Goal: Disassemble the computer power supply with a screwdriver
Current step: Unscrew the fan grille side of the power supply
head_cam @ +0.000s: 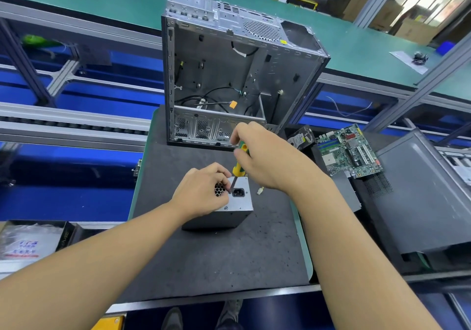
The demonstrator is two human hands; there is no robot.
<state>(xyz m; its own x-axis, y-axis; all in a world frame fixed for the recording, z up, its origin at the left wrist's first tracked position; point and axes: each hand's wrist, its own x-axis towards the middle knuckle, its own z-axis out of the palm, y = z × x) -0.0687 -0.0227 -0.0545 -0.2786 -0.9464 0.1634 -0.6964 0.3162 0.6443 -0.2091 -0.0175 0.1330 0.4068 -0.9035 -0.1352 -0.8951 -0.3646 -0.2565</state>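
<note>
At centre frame, the right hand (267, 161) is gripping the screwdriver (238, 168), the left hand (201, 197) pinching its shaft over a PSU (240, 204) screw; unscrewing likely needs downward pressure.

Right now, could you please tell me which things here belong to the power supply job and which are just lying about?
In the job: power supply, screwdriver, left hand holding the supply, right hand gripping the handle.
Lying about: computer case, motherboard, hard drive, grey case cover.

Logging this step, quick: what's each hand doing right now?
Left hand: fingers curled on the power supply at the tip of the screwdriver; grip cannot be told.
Right hand: grips the screwdriver handle.
</note>
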